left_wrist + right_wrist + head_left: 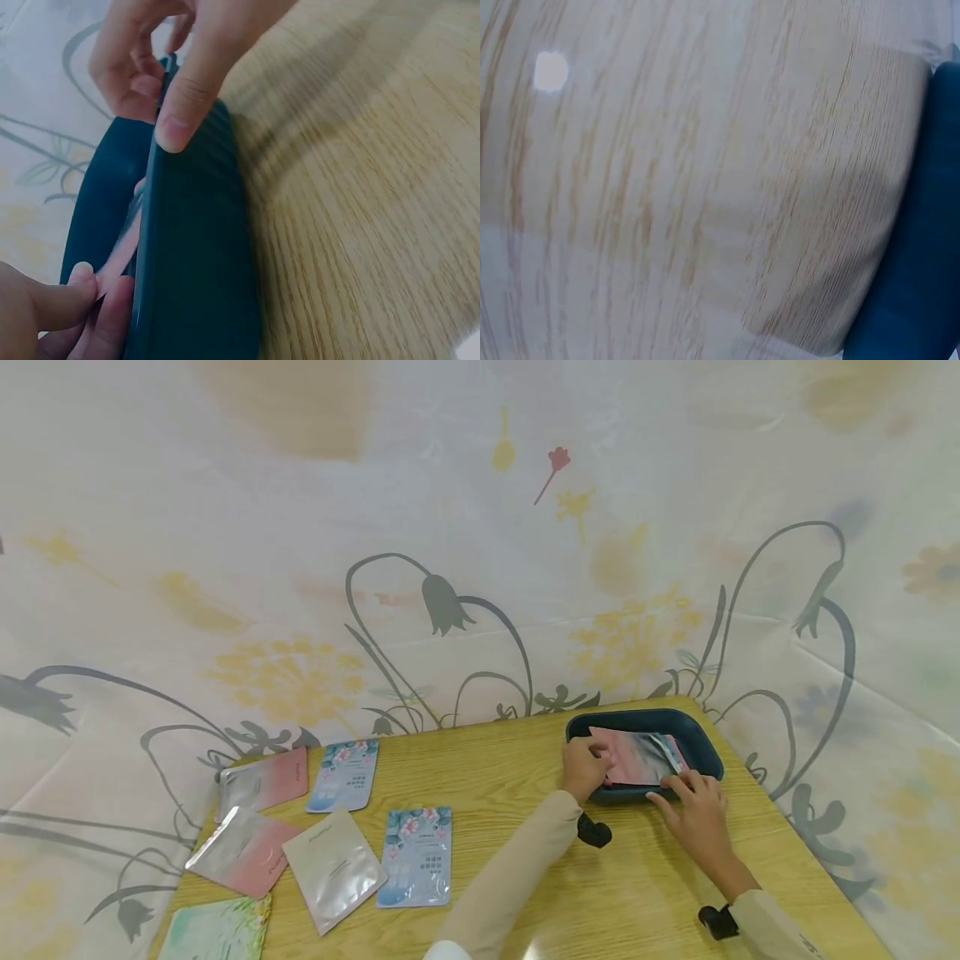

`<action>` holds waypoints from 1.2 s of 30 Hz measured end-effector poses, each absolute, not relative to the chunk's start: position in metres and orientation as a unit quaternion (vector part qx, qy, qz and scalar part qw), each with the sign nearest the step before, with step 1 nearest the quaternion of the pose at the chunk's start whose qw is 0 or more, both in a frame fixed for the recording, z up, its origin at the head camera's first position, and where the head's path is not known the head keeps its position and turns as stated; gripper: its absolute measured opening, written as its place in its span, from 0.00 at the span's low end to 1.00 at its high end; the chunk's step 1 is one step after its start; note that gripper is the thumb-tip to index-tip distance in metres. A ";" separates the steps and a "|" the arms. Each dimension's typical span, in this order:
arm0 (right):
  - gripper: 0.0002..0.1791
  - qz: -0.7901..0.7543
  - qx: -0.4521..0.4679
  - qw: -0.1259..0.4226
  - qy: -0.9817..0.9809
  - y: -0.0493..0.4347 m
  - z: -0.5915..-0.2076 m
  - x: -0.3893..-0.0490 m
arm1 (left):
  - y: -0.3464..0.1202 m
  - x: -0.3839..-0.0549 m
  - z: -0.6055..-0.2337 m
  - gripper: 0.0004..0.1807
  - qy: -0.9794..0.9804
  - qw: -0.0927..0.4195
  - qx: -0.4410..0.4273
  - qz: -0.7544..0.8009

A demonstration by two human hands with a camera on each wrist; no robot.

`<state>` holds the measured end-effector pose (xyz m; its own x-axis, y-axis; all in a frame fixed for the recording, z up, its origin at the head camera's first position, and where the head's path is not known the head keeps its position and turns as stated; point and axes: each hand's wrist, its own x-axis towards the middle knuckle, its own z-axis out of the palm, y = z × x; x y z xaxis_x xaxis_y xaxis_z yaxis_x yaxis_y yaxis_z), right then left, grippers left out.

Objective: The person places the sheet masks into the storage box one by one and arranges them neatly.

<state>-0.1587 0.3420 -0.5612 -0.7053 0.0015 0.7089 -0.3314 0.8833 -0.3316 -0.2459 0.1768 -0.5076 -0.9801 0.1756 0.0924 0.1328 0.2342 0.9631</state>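
A dark blue tray (701,745) sits at the table's back right with pink-and-silver foil sachets (633,756) lying in it. My left hand (587,768) is at the tray's left end, pinching a pink sachet (120,259) between thumb and fingers just inside the wall. At the front right, my right hand (697,814) grips the tray's rim, its thumb on the outer wall (195,225) and its fingers over the inner side. The right wrist view shows the tray's outer wall (915,247) but no hand.
Several flat sachets lie on the left of the wooden table (517,777): two pink-and-silver ones (262,779), two blue floral ones (416,857), a cream-and-silver one (335,868) and a green one (213,933). A flower-printed sheet (465,485) hangs behind the table.
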 end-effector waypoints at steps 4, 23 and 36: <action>0.19 0.228 0.090 0.367 -0.897 0.338 -0.561 -0.159 | 0.175 -0.244 -0.507 0.07 0.829 -0.004 0.133 0.544; 0.18 0.224 0.088 0.363 -0.900 0.333 -0.558 -0.159 | 0.163 -0.236 -0.490 0.09 0.905 0.019 0.257 0.339; 0.22 0.229 0.089 0.364 -0.898 0.341 -0.558 -0.158 | 0.136 -0.226 -0.478 0.09 0.860 0.059 0.286 0.418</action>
